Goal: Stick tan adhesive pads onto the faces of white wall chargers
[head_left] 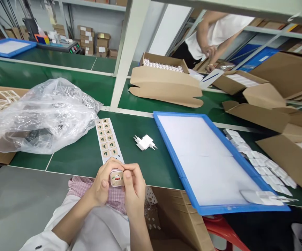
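Note:
A small white charger (117, 178) with a tan patterned face and two ports is held between both hands near the table's front edge. My left hand (102, 184) wraps around its left side, closed on it. My right hand (135, 184) grips its right edge with thumb and fingers. Just beyond the hands lies a white sheet of tan stickers (107, 137), each with cut-out port openings. To the right of the sheet rest white plug chargers (145, 142) with their pins showing, lying close together on the green table (80, 157).
A blue-rimmed white tray (193, 139) lies at right, with several wrapped chargers (261, 164) beyond it. A clear plastic bag (43, 118) covers the left. Open cardboard boxes (164, 83) stand behind a metal post (127, 52). Another person (216, 35) stands across the bench.

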`<action>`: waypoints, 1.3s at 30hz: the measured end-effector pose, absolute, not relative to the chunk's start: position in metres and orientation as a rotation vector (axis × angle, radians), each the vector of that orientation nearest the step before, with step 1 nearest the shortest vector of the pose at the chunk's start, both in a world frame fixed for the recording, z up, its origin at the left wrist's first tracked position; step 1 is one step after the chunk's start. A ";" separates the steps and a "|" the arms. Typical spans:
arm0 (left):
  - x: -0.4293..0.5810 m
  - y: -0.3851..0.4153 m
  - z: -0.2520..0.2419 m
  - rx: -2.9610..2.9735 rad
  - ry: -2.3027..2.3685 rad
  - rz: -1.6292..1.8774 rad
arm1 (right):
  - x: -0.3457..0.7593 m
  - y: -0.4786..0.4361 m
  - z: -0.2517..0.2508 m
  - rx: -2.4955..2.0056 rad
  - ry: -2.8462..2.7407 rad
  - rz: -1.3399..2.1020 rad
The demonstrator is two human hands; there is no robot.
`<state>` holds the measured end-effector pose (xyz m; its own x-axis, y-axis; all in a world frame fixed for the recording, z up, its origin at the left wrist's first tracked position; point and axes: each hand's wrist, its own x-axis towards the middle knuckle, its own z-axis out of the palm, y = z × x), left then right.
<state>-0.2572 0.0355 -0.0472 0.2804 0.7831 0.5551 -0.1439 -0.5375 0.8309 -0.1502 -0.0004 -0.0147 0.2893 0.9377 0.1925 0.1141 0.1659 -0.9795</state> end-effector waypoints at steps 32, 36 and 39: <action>-0.216 0.039 -0.020 1.494 0.508 1.262 | -0.121 -0.004 0.002 -1.020 -0.923 0.841; -0.217 0.037 -0.023 1.422 0.498 1.269 | -0.124 0.001 -0.002 -0.887 -0.932 0.867; -0.217 0.038 -0.025 1.394 0.489 1.273 | -0.125 0.003 -0.003 -0.879 -0.948 0.839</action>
